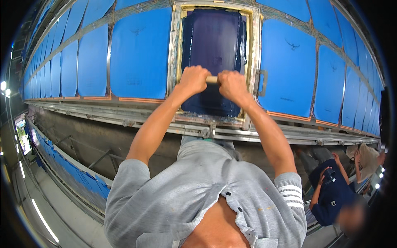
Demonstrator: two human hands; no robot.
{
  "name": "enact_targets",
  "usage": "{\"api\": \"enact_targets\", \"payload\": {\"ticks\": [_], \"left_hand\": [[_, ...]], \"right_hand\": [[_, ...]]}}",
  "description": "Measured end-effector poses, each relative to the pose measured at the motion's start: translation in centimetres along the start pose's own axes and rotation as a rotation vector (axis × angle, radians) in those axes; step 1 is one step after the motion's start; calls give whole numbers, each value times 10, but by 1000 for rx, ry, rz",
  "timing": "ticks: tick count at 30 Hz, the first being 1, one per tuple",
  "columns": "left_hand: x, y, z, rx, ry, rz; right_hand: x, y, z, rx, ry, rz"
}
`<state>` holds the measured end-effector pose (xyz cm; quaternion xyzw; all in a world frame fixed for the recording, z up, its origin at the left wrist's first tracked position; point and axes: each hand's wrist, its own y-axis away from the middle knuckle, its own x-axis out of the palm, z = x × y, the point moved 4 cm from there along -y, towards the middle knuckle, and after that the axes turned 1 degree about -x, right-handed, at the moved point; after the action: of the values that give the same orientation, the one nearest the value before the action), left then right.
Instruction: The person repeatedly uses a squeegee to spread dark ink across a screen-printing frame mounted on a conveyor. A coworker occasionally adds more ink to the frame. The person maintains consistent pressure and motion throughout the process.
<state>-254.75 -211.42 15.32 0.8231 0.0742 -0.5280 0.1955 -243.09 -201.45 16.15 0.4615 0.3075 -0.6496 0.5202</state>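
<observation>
Head view: L hand (193, 80) & R hand (232, 86) both clamped on a pale bar (212, 79), fists close but apart, bar's mid showing btwn. Bar's above dark, wet-looking ink (211, 37) inside a metal-edged frame (255, 53), w/ blue sheets (140, 53) either side. Co-worker (335, 196) lower R.

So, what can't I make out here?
All in the head view:
Pale bar: its ends, hidden by the left hand and right hand.
Blue sheets: fine print too small to read.
Upper sheets: cut off by the top edge.
Co-worker's head: blurred.
</observation>
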Motion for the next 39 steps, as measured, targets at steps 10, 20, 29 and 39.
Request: {"api": "enact_targets", "payload": {"ticks": [10,20,29,39], "left_hand": [[-99,-230,66,6,-98,-134],[-79,-213,72,16,-162,-154],[21,25,-12,-42,83,-38],[55,103,-38,2,59,-77]], "right_hand": [[-74,-225,-123,76,170,56],[-53,-210,-110,42,122,2],[9,19,8,-47,-37,11],[-1,60,-100,431,114,-540]]}}
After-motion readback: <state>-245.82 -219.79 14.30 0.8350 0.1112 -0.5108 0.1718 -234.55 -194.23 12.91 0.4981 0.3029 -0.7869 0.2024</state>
